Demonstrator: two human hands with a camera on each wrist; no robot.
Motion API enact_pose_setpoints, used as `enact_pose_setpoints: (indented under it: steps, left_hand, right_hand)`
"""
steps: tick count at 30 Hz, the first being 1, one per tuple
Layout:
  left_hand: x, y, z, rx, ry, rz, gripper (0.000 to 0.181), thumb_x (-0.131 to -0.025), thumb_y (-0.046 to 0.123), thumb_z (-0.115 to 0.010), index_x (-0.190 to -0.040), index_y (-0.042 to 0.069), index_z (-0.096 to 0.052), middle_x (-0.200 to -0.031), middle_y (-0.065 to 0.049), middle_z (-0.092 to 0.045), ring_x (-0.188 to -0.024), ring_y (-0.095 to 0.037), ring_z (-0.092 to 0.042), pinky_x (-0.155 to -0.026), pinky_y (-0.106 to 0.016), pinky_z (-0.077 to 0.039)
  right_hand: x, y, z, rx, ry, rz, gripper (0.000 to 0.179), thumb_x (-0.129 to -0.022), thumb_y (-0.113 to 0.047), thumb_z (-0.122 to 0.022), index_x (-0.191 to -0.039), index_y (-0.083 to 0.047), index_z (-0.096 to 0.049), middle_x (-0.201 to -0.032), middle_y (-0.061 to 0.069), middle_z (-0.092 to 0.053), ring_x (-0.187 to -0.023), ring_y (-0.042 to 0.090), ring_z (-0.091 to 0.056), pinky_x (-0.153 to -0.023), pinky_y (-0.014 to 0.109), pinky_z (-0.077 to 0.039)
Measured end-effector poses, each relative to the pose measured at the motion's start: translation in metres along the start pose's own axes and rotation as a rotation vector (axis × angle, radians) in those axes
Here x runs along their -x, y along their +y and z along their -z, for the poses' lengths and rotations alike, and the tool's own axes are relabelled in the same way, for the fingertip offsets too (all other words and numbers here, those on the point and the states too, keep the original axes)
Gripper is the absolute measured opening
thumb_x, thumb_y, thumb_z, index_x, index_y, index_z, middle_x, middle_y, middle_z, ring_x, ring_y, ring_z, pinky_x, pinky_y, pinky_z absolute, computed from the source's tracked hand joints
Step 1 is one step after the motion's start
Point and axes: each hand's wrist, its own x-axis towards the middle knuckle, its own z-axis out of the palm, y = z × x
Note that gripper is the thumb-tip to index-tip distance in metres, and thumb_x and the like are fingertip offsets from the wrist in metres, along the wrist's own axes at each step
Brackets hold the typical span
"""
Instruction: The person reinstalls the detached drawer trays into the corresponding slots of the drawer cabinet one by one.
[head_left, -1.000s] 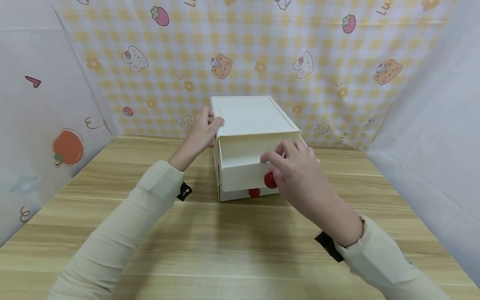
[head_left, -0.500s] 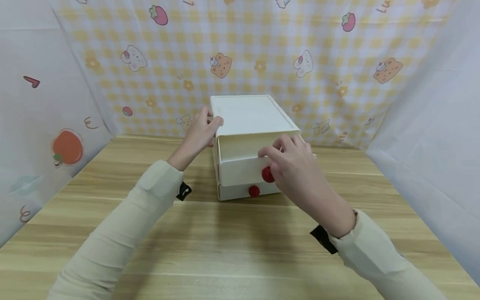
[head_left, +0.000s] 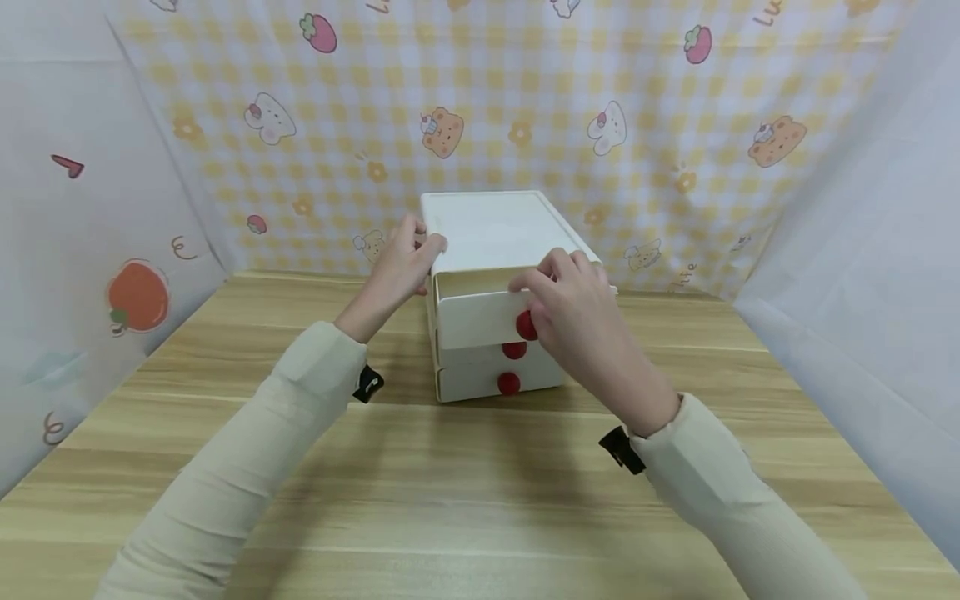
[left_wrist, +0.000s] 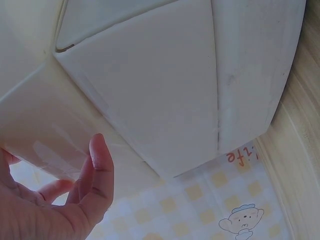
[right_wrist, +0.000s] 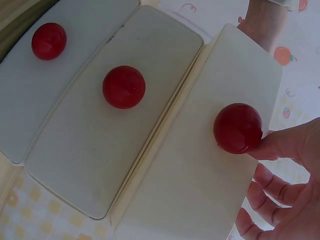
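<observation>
A white drawer cabinet (head_left: pixel 495 221) stands on the table with red ball knobs down its front. Its top drawer (head_left: pixel 480 321) is pulled partway out, and a gap shows above its front panel. My right hand (head_left: pixel 577 312) pinches that panel at the upper edge, fingers over the rim; in the right wrist view the thumb lies beside the top knob (right_wrist: pixel 238 128). The middle drawer (right_wrist: pixel 90 145) and the bottom drawer (right_wrist: pixel 65 75) sit closed beneath. My left hand (head_left: pixel 405 262) grips the cabinet's upper left edge, its fingers bent against the side in the left wrist view.
The wooden table (head_left: pixel 450 500) spreads out in front and to both sides. A yellow checked cloth (head_left: pixel 525 100) with cartoon animals hangs close behind the cabinet. White cloth walls (head_left: pixel 870 275) bound the sides.
The top drawer's front has risen and drawn level with my right hand's lift, uncovering the middle knob. My right hand has moved up and slightly left. The left hand has stayed put.
</observation>
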Motion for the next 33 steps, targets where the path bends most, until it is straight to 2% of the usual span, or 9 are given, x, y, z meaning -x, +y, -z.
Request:
enact_pose_setpoints:
  steps: [9,23,29,33]
  left_hand:
    - [-0.002,0.001,-0.002,-0.004,0.008,0.0,0.028,-0.09,0.03,-0.043,-0.102,0.007,-0.035,-0.071,-0.004,-0.043,-0.043,-0.01,-0.038,-0.053,-0.035,-0.054]
    - [-0.001,0.003,-0.001,-0.005,0.007,0.003,0.026,-0.09,0.029,-0.043,-0.101,0.007,-0.035,-0.065,-0.001,-0.04,-0.041,-0.008,-0.035,-0.057,-0.038,-0.055]
    - [0.0,0.003,-0.001,-0.005,0.013,0.002,0.024,-0.091,0.029,-0.043,-0.099,0.008,-0.034,-0.063,-0.001,-0.04,-0.041,-0.009,-0.035,-0.052,-0.033,-0.054]
    - [-0.001,0.002,-0.001,-0.007,0.013,0.002,0.027,-0.091,0.03,-0.043,-0.102,0.006,-0.036,-0.067,-0.002,-0.042,-0.042,-0.009,-0.037,-0.054,-0.035,-0.054]
  right_hand:
    - [-0.009,0.006,-0.007,0.028,-0.012,-0.036,0.031,-0.075,0.009,-0.057,-0.098,-0.012,-0.063,-0.088,0.011,-0.055,-0.076,0.028,-0.047,-0.065,0.039,-0.038]
    - [-0.019,0.01,-0.016,0.048,-0.009,-0.087,0.021,-0.08,0.006,-0.054,-0.097,-0.005,-0.06,-0.088,0.011,-0.052,-0.079,0.029,-0.045,-0.066,0.037,-0.037]
    - [-0.022,0.011,-0.018,0.052,-0.007,-0.099,0.018,-0.08,0.004,-0.056,-0.096,-0.004,-0.06,-0.089,0.011,-0.052,-0.079,0.029,-0.045,-0.065,0.037,-0.036]
    - [-0.023,0.013,-0.019,0.052,-0.005,-0.104,0.018,-0.08,0.004,-0.056,-0.095,-0.004,-0.06,-0.088,0.012,-0.052,-0.079,0.029,-0.044,-0.065,0.037,-0.035]
